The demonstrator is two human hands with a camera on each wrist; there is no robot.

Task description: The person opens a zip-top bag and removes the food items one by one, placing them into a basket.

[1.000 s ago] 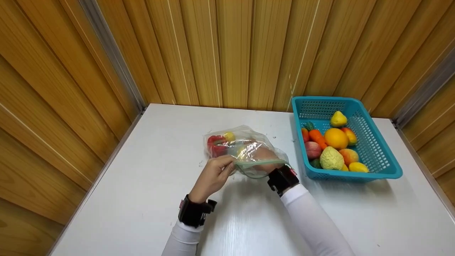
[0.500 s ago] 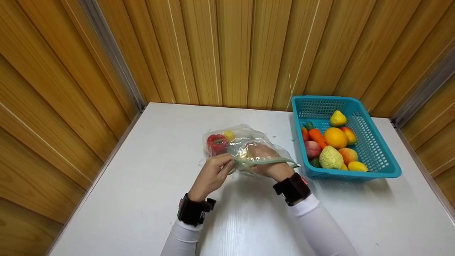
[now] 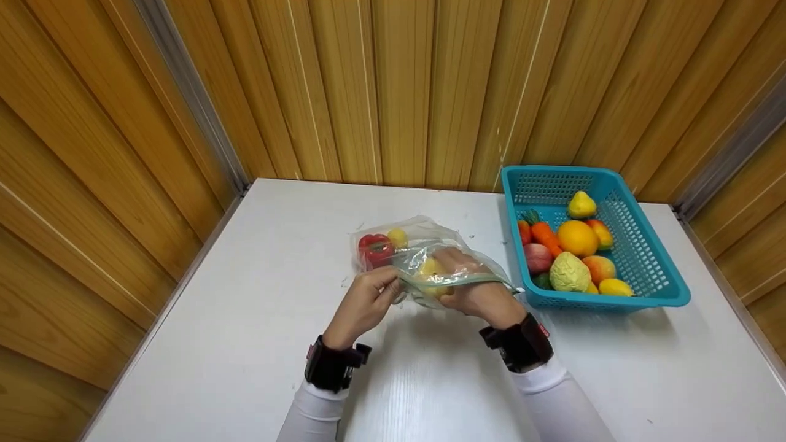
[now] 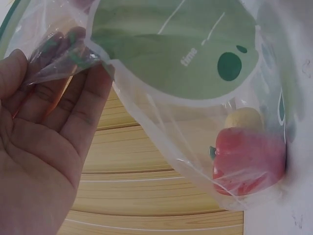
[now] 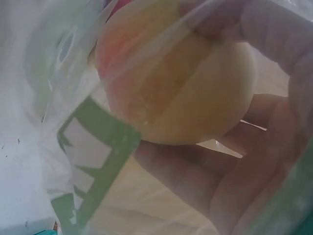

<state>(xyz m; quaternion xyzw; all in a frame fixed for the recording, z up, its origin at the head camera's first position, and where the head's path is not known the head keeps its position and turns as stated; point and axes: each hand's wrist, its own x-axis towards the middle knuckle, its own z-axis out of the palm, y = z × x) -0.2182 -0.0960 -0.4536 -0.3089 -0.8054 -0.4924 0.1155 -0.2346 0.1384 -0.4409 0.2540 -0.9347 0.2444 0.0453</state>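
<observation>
In the head view a clear zip bag (image 3: 424, 230) with a green-edged mouth lies on the table. My left hand (image 3: 362, 301) pinches the bag's edge between thumb and fingers. Through the plastic I see a red bell pepper (image 4: 250, 159) and a small pale yellow fruit (image 4: 243, 118) at the bag's far end. My right hand (image 3: 476, 288) reaches in through the mouth, its fingers under the film. In the right wrist view it holds a peach (image 5: 171, 83), thumb above and fingers below, with the film across them.
A blue plastic basket (image 3: 669, 264) stands on the right of the white table (image 3: 245, 294). It holds an orange (image 3: 578, 238), a carrot (image 3: 544, 234), a yellow pear (image 3: 581, 205) and several other fruits and vegetables. Wood-patterned walls (image 3: 399, 92) close off the back and sides.
My right hand has drawn back toward me and to the right, partly out of the bag. The peach has shifted slightly rightward with it. My left hand stays at the bag's edge.
</observation>
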